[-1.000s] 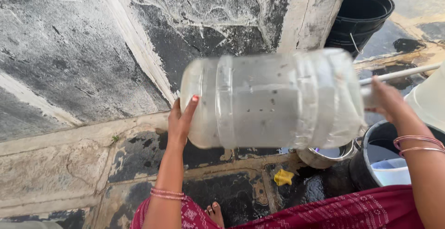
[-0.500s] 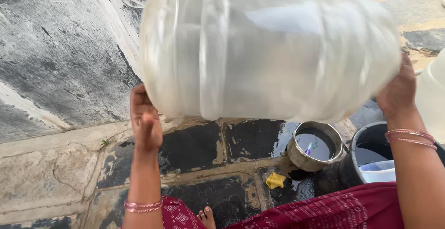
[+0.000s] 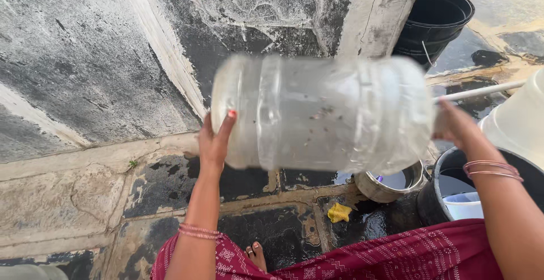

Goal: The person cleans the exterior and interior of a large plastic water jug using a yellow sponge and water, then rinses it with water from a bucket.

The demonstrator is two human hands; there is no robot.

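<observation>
Wall (image 3: 85, 59): grey, stained, rising from the wet stone floor (image 3: 73, 195).
Jar (image 3: 323, 113): large clear plastic, held sideways in the air between both hands; likely light, stiff, wet and slippery, best gripped at its two ends.
Black bucket (image 3: 436, 19): by the wall corner.
Steel pot (image 3: 391, 183): on the floor under the jar.
Left hand (image 3: 215, 141): open, palm flat on one end.
Right hand (image 3: 453, 124): pressed on the other end; its grip is hidden.
Against half a second earlier, the jar sits lower and farther away.
</observation>
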